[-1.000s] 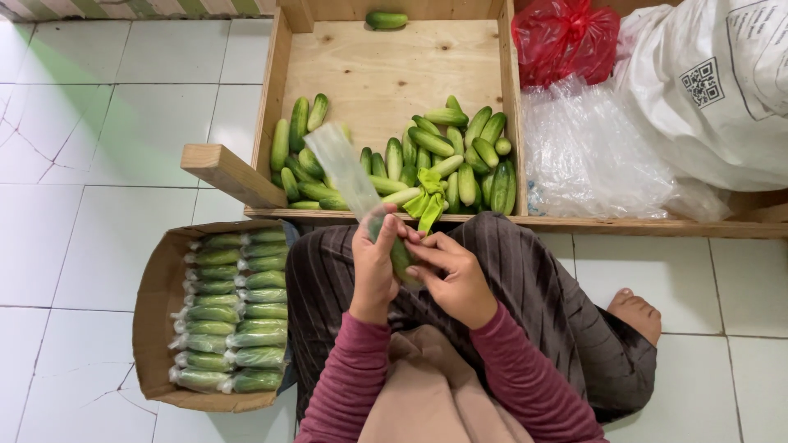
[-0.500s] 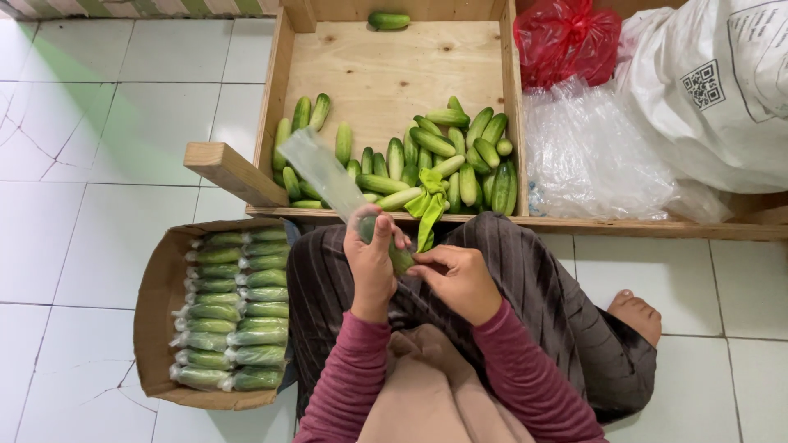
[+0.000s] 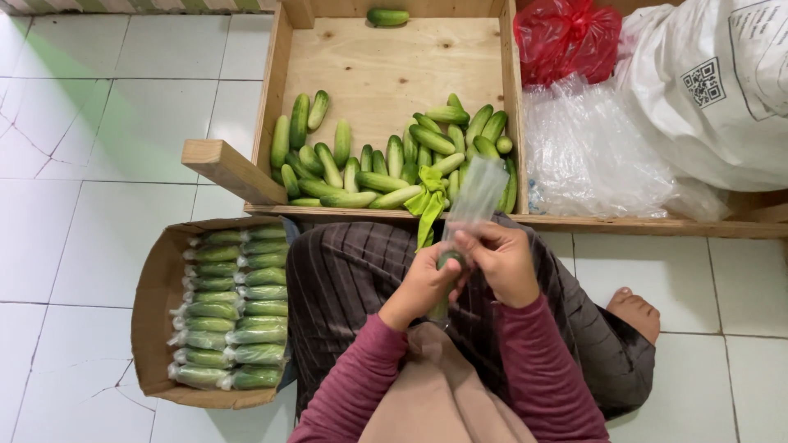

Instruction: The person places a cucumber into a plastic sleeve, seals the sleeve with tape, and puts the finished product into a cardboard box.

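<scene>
My left hand (image 3: pixel 423 283) is clamped round a cucumber (image 3: pixel 447 271) over my lap, just below the wooden crate (image 3: pixel 386 70), w/ my right hand (image 3: pixel 502 264) pinching the mouth of a clear plastic sleeve (image 3: pixel 476 193) that sticks up toward the crate's near rim. I'd say I'm mid-bagging: the cuke's tip is at the sleeve opening, so next it needs sliding fully in, keeping the mouth spread. Loose cucumbers (image 3: pixel 386 160) lie in the crate; the cardboard box (image 3: pixel 156 312) of bagged ones sits left of the crate's front corner.

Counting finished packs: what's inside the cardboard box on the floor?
The cardboard box holds two columns of cucumbers in clear bags, stacked side by side. Anything beneath that top layer is covered.
</scene>
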